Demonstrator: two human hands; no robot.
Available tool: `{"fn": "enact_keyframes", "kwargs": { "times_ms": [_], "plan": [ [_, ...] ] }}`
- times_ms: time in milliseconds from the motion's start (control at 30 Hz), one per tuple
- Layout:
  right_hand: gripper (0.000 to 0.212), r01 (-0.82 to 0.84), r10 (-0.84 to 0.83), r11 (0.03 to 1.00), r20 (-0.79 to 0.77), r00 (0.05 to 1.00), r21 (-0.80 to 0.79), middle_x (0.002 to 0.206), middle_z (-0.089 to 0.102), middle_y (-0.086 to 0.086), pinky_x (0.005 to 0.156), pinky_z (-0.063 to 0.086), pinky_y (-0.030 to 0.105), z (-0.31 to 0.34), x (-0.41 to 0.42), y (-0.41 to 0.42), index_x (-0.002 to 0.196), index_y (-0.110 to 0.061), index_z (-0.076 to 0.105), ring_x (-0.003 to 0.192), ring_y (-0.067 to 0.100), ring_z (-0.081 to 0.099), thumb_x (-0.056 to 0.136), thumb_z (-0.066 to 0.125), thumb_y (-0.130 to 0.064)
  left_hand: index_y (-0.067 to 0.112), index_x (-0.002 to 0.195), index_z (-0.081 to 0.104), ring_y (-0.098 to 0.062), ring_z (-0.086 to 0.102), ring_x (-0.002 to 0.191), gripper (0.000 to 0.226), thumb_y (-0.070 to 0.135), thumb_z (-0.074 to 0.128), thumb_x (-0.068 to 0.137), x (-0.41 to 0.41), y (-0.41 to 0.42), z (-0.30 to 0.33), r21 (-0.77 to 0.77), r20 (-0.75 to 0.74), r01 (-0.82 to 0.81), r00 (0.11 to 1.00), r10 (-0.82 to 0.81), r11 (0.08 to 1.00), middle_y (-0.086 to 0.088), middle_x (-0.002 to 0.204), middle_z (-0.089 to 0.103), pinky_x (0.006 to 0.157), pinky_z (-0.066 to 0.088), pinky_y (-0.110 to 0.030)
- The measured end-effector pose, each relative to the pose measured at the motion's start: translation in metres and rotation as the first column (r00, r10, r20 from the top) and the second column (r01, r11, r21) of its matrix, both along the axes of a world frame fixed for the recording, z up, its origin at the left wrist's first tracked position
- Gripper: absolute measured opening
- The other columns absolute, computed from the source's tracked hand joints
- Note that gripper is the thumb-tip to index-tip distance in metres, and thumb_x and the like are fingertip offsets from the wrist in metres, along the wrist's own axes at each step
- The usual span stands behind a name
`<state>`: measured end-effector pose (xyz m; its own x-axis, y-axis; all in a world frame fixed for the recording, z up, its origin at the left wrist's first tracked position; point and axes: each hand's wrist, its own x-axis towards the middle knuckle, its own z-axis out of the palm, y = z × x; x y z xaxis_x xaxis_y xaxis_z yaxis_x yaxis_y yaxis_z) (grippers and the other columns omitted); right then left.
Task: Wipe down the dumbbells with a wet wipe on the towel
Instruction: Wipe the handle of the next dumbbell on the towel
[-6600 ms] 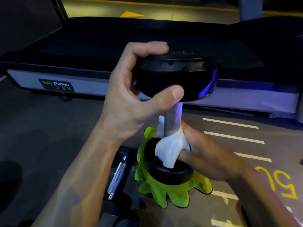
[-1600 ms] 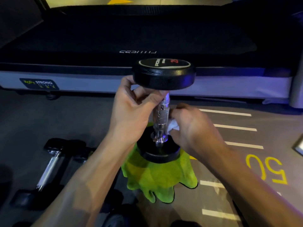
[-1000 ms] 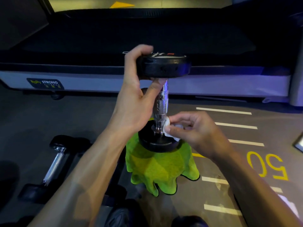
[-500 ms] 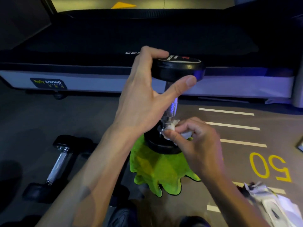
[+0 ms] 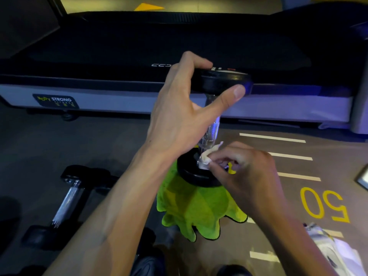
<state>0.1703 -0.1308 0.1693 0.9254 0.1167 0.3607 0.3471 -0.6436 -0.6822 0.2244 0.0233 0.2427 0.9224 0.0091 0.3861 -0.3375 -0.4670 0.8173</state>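
A black dumbbell (image 5: 211,132) with a chrome handle stands on end, slightly tilted, its lower head on the bright green towel (image 5: 195,212) on the floor. My left hand (image 5: 179,120) grips the upper head, thumb across its front rim and fingers over the top. My right hand (image 5: 245,168) pinches a crumpled white wet wipe (image 5: 206,158) against the base of the handle, where it meets the lower head.
A second dumbbell (image 5: 65,202) lies on the floor to the left. A treadmill (image 5: 119,100) spans the back. White packaging (image 5: 338,253) lies at the lower right, near the yellow "50" floor marking (image 5: 324,204). Dark shoes show at the bottom edge.
My left hand moved from the handle up to the top head. My right hand has kept the wipe low on the handle, working around its base. The view shifted slightly.
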Motion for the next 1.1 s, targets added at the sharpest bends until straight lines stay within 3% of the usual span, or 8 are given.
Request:
{"fn": "enact_keyframes", "kwargs": {
  "times_ms": [133,233,433,533,667,867,1000,1100],
  "plan": [
    [0.006,0.009,-0.007,0.968,0.009,1.0,-0.25,0.08,0.068,-0.005,0.056,0.052,0.033,0.012,0.004,0.025,0.075,-0.022,0.074,0.069,0.021,0.067,0.074,0.075,-0.016,0.034,0.116,0.055,0.004,0.059,0.093,0.049,0.065,0.077,0.084,0.004,-0.002,0.0,0.004,-0.004,0.01,1.0,-0.01,1.0,0.01,0.118,0.066,0.079,0.042,-0.012],
    [0.026,0.168,-0.124,0.918,0.14,0.982,-0.36,0.061,0.06,0.002,0.046,0.025,0.022,0.011,0.009,0.061,0.062,-0.018,0.069,0.048,0.032,0.058,0.051,0.092,-0.013,0.032,0.117,0.057,-0.005,0.064,0.106,0.052,0.065,0.077,0.083,0.007,-0.005,-0.002,0.013,0.017,0.013,1.0,-0.013,1.0,0.008,0.119,0.067,0.09,0.051,-0.027],
    [0.012,0.055,-0.045,0.996,0.154,0.987,-0.064,0.083,0.061,-0.015,0.063,0.051,0.028,-0.007,0.004,0.022,0.083,-0.024,0.073,0.07,0.007,0.058,0.084,0.077,-0.013,0.033,0.11,0.054,-0.003,0.062,0.103,0.048,0.065,0.077,0.083,0.016,0.005,-0.002,-0.016,0.0,-0.015,1.0,0.015,1.0,0.009,0.116,0.067,0.085,0.044,-0.017],
    [0.011,0.076,-0.072,0.997,0.17,0.983,-0.012,0.085,0.055,-0.021,0.064,0.045,0.015,-0.009,0.004,0.018,0.085,-0.024,0.075,0.071,-0.002,0.05,0.084,0.08,-0.015,0.033,0.11,0.055,-0.003,0.063,0.103,0.047,0.064,0.078,0.083,0.019,0.007,-0.002,-0.043,-0.021,-0.001,1.0,0.0,0.999,0.012,0.113,0.067,0.085,0.046,-0.016],
    [0.011,0.056,-0.055,0.998,0.182,0.982,-0.003,0.089,0.061,-0.016,0.064,0.05,0.022,-0.01,0.008,0.021,0.086,-0.023,0.074,0.073,0.001,0.056,0.085,0.082,-0.015,0.033,0.112,0.055,-0.004,0.063,0.101,0.047,0.064,0.078,0.084,0.024,0.009,-0.002,-0.057,-0.044,0.051,0.998,-0.054,0.997,0.01,0.114,0.067,0.084,0.047,-0.017],
    [0.015,0.16,-0.142,0.987,0.409,0.901,-0.01,0.086,0.04,-0.009,0.063,0.021,0.016,0.025,0.043,0.029,0.078,-0.011,0.064,0.068,0.006,0.031,0.084,0.077,-0.006,0.029,0.114,0.056,-0.008,0.064,0.107,0.052,0.062,0.079,0.083,0.022,0.005,-0.004,-0.047,-0.003,0.088,0.996,-0.089,0.995,0.007,0.115,0.068,0.091,0.049,-0.026],
    [0.019,0.066,-0.049,0.996,0.267,0.963,-0.056,0.097,0.057,-0.012,0.071,0.031,0.002,-0.001,0.014,0.027,0.09,-0.018,0.074,0.078,-0.005,0.051,0.087,0.076,0.0,0.027,0.111,0.056,-0.012,0.065,0.103,0.05,0.059,0.082,0.083,0.024,0.01,-0.002,-0.094,-0.016,0.091,0.996,-0.093,0.991,0.008,0.111,0.068,0.094,0.054,-0.038],
    [0.021,-0.014,0.031,0.997,0.232,0.972,-0.074,0.094,0.055,-0.02,0.075,0.032,-0.002,-0.002,0.014,0.024,0.091,-0.021,0.076,0.08,-0.014,0.049,0.085,0.078,-0.001,0.026,0.111,0.056,-0.012,0.067,0.099,0.051,0.057,0.084,0.082,0.021,0.013,-0.002,-0.111,-0.023,0.091,0.995,-0.094,0.99,0.009,0.11,0.069,0.094,0.054,-0.036]
  ]
}}
